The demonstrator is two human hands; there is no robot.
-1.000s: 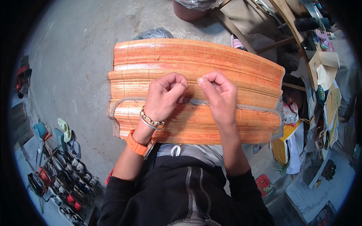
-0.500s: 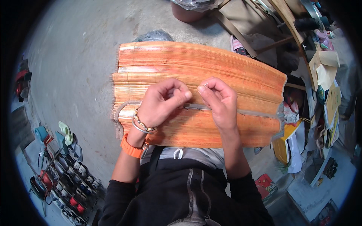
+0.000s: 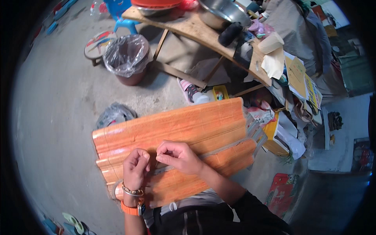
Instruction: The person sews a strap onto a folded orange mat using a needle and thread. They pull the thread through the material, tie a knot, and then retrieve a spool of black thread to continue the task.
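A folded orange woven mat [image 3: 188, 121] with grey edging lies across my lap in ridged folds. Above its middle my left hand [image 3: 135, 170], wearing bracelets and an orange watch [image 3: 131, 209], has thumb and fingertips pinched; whatever is between them is too small to make out. Just right of it, my right hand [image 3: 178, 158] pinches a thin, pale, needle-like piece. The two sets of fingertips are close, with a small gap between them.
Ahead stand a cluttered wooden table [image 3: 172, 19], a lined bin [image 3: 127, 66], a round stool [image 3: 94, 47] and a blue chair [image 3: 119, 11]. A plastic bag [image 3: 115, 115] lies beyond the mat. Papers and boxes [image 3: 297, 78] pile at right; slippers [image 3: 72, 223] lie lower left.
My view has swung upward, bringing the table, bin and chair into sight, with mat and hands now lower in the picture. My pinched hands remain close together, turned slightly relative to the frame.
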